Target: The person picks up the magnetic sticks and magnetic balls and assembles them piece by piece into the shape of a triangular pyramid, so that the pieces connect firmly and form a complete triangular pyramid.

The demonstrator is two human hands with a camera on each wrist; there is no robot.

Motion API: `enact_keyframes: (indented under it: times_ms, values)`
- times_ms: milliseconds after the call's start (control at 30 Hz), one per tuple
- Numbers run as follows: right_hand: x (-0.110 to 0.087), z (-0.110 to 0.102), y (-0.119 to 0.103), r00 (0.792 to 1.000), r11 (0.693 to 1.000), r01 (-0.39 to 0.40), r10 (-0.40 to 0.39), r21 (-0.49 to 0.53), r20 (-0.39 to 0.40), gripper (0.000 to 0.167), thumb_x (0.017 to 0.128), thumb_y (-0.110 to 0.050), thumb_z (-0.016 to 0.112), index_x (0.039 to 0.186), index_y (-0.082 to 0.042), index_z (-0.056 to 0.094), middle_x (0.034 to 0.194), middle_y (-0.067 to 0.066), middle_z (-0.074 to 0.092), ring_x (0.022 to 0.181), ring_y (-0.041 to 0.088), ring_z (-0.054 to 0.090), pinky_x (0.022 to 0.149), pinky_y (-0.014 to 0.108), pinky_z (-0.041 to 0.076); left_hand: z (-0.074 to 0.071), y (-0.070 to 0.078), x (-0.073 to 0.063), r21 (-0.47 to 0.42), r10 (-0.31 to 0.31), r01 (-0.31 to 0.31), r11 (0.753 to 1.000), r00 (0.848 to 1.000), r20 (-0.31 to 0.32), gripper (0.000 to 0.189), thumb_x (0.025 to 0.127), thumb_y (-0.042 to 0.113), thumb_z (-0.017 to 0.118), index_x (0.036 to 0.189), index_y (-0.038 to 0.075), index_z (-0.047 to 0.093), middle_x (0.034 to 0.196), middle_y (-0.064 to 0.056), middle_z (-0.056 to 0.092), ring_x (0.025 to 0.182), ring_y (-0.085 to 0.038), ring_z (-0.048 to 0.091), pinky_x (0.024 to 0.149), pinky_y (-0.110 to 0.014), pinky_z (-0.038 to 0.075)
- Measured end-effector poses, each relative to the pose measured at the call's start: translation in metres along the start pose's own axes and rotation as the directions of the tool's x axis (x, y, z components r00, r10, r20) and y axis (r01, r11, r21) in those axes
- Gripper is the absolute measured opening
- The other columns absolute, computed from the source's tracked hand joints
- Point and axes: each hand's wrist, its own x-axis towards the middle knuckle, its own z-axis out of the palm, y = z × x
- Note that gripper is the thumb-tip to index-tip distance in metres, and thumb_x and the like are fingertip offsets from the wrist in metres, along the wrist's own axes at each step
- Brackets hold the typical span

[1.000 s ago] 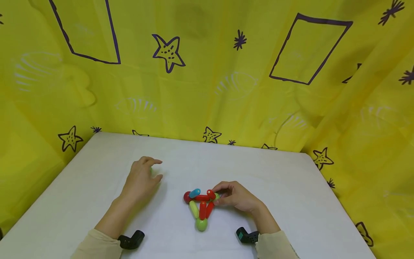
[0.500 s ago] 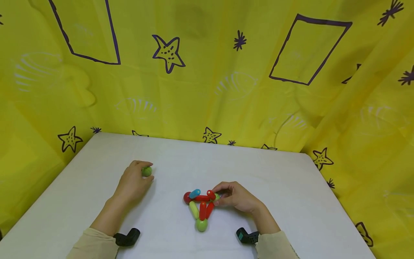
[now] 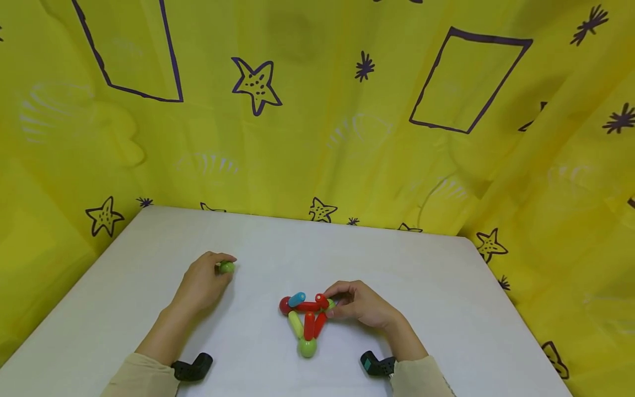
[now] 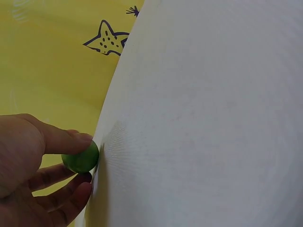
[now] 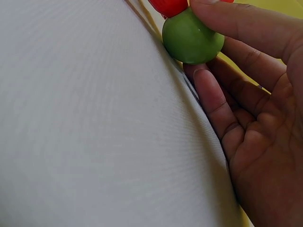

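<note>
In the head view my left hand point(image 3: 200, 284) pinches a loose green ball point(image 3: 227, 267) between thumb and fingers, on the left part of the table. The left wrist view shows the same green ball point(image 4: 81, 160) close at the tabletop. A triangle of toy rods and balls lies at the centre: a red ball point(image 3: 285, 306), a near green ball point(image 3: 307, 348), a yellow-green rod point(image 3: 296, 325) and red rods point(image 3: 306, 307). A blue rod point(image 3: 297, 299) tilts up from the red ball. My right hand point(image 3: 367, 304) pinches the triangle's right corner, a green ball point(image 5: 191, 38) partly hidden by my thumb.
The white table point(image 3: 258, 237) has a yellow patterned curtain point(image 3: 297, 138) along its back and sides. Black wrist devices sit by both sleeves, one at the left wrist point(image 3: 193, 368) and one at the right wrist point(image 3: 377, 364).
The left hand's fingers, spread wide near the green ball one second ago, have drawn back leftward and closed round it. The right hand keeps its hold on the triangle's corner.
</note>
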Motion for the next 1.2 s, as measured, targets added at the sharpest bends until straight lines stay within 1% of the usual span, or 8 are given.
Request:
enact_keyframes:
  times_ms: [133, 267, 367, 500, 700, 867, 1033, 1200]
  values:
    - [0.0, 0.002, 0.0, 1.0, 1.0, -0.004, 0.004, 0.009, -0.006, 0.034, 0.086, -0.008, 0.083, 0.118, -0.005, 0.074, 0.114, 0.003, 0.072, 0.087, 0.014, 0.063, 0.076, 0.021, 0.052, 0.002, 0.0, -0.001, -0.007, 0.015, -0.015, 1.0, 1.0, 0.003, 0.034, 0.092, 0.009, 0.065, 0.126, 0.006, 0.07, 0.117, -0.02, 0.066, 0.104, -0.033, 0.064, 0.09, -0.05, 0.052]
    - [-0.002, 0.003, 0.0, 1.0, 1.0, -0.012, 0.012, 0.01, -0.011, 0.034, 0.085, -0.009, 0.083, 0.118, -0.005, 0.075, 0.113, 0.0, 0.07, 0.087, 0.013, 0.062, 0.076, 0.021, 0.052, 0.004, 0.005, -0.003, -0.019, 0.018, -0.018, 1.0, 1.0, 0.02, 0.038, 0.092, 0.009, 0.066, 0.129, 0.004, 0.068, 0.117, -0.019, 0.066, 0.102, -0.031, 0.063, 0.088, -0.047, 0.052]
    - [-0.003, 0.003, 0.001, 1.0, 1.0, -0.01, 0.01, 0.012, -0.009, 0.034, 0.085, -0.008, 0.083, 0.118, -0.005, 0.074, 0.113, 0.0, 0.07, 0.087, 0.013, 0.062, 0.076, 0.021, 0.053, 0.005, 0.011, -0.004, -0.031, 0.015, -0.014, 0.999, 1.0, 0.024, 0.039, 0.091, 0.009, 0.068, 0.129, 0.003, 0.067, 0.119, -0.018, 0.066, 0.105, -0.032, 0.064, 0.089, -0.046, 0.053]
    - [-0.002, 0.002, 0.003, 1.0, 1.0, -0.002, 0.002, 0.011, -0.006, 0.034, 0.086, -0.007, 0.083, 0.118, -0.005, 0.074, 0.114, 0.003, 0.071, 0.087, 0.013, 0.064, 0.077, 0.021, 0.053, 0.007, 0.022, -0.004, -0.059, 0.023, -0.021, 0.998, 0.999, 0.024, 0.037, 0.09, 0.011, 0.072, 0.127, 0.005, 0.069, 0.119, -0.012, 0.067, 0.105, -0.029, 0.065, 0.087, -0.042, 0.053]
    - [-0.003, 0.002, 0.003, 1.0, 1.0, 0.012, -0.012, 0.024, 0.003, 0.034, 0.086, -0.007, 0.082, 0.119, -0.003, 0.074, 0.117, 0.009, 0.072, 0.086, 0.014, 0.064, 0.077, 0.021, 0.054, 0.007, 0.037, -0.007, -0.081, 0.063, -0.062, 0.995, 0.998, 0.017, 0.036, 0.091, 0.014, 0.078, 0.126, 0.008, 0.071, 0.116, -0.01, 0.069, 0.097, -0.025, 0.067, 0.085, -0.042, 0.055]
    - [-0.003, 0.003, 0.002, 1.0, 1.0, 0.007, -0.007, 0.023, 0.01, 0.035, 0.087, -0.007, 0.082, 0.12, -0.003, 0.073, 0.117, 0.005, 0.072, 0.087, 0.013, 0.064, 0.077, 0.021, 0.053, 0.005, 0.047, -0.01, -0.094, 0.076, -0.074, 0.993, 0.997, 0.02, 0.037, 0.091, 0.015, 0.079, 0.126, 0.01, 0.071, 0.116, -0.008, 0.071, 0.093, -0.024, 0.067, 0.084, -0.04, 0.055]
    - [-0.002, 0.001, 0.001, 1.0, 1.0, 0.007, -0.007, 0.001, 0.0, 0.034, 0.086, -0.007, 0.082, 0.119, -0.003, 0.074, 0.114, 0.003, 0.072, 0.087, 0.014, 0.063, 0.077, 0.021, 0.052, 0.005, 0.066, -0.014, -0.132, 0.138, -0.134, 0.982, 0.99, 0.025, 0.037, 0.092, 0.018, 0.08, 0.128, 0.013, 0.071, 0.114, 0.0, 0.07, 0.1, -0.021, 0.065, 0.086, -0.038, 0.054]
    - [0.001, 0.0, -0.001, 1.0, 0.999, 0.011, -0.011, -0.038, -0.004, 0.031, 0.087, -0.008, 0.081, 0.118, -0.008, 0.075, 0.115, 0.006, 0.072, 0.092, 0.017, 0.061, 0.079, 0.022, 0.051, 0.004, 0.088, -0.019, -0.167, 0.237, -0.23, 0.959, 0.971, 0.027, 0.036, 0.092, 0.019, 0.08, 0.126, 0.02, 0.072, 0.113, 0.007, 0.068, 0.103, -0.014, 0.063, 0.087, -0.038, 0.054]
